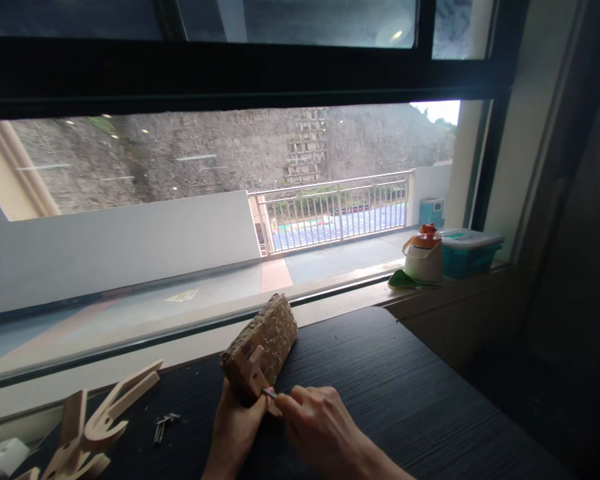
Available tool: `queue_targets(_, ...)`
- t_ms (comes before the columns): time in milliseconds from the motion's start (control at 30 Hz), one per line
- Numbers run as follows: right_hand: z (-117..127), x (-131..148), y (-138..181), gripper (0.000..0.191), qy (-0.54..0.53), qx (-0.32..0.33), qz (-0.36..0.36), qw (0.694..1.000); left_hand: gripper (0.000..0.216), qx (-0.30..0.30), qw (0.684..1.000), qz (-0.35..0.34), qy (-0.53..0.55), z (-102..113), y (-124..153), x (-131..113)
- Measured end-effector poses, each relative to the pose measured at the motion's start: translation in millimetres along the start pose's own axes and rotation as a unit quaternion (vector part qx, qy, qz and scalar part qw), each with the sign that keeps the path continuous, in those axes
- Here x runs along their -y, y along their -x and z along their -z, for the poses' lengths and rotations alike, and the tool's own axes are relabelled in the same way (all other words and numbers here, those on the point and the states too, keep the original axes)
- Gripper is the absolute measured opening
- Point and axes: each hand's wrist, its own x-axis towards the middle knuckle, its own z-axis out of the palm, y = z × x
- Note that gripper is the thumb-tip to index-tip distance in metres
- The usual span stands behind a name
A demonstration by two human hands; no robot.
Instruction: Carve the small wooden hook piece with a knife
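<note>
A thick, rough chipboard block [277, 333] stands tilted on the dark table, its long side running away from me. Against its near end lies a pale, curved wooden piece [254, 373] with a hole in it. My left hand [235, 420] is closed around the lower part of this piece, at the block's near end. A slim metal shaft, seemingly a screwdriver [270, 395], sticks out of my closed right hand [323, 420]. Its tip meets the wooden piece beside my left thumb; the handle is hidden in my fingers.
Several pale wooden hook-shaped parts [107, 420] lie at the left, near a few loose screws [165, 425]. A white object [3, 460] shows at the lower left corner. On the windowsill stand a white bottle with an orange lid [424, 257] and a teal box [470, 257].
</note>
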Motion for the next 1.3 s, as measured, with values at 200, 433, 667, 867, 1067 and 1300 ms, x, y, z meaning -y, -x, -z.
queue_targets(200,-2,7,-4,0.020,-0.276,0.013,-0.214,0.937,0.045,-0.022,0.999,-0.036,0.007,-3,-1,12)
queue_targets(433,-1,5,-7,0.019,-0.340,0.022,-0.293,0.893,0.043,-0.040,0.998,-0.050,0.028,-1,2,8)
queue_targets(667,-2,6,1,0.034,-0.007,0.054,-0.034,0.998,0.042,-0.027,0.999,-0.041,0.020,1,4,3)
queue_targets(867,-5,7,-3,0.026,-0.279,0.040,-0.194,0.940,0.041,-0.033,0.999,-0.041,0.007,1,8,2)
queue_targets(1067,-3,5,-6,0.027,-0.429,0.077,-0.303,0.848,0.039,-0.025,0.999,-0.026,0.009,3,10,2)
queue_targets(1300,-3,13,1,0.045,-0.007,0.094,-0.058,0.994,0.042,0.000,1.000,-0.027,0.006,2,10,5)
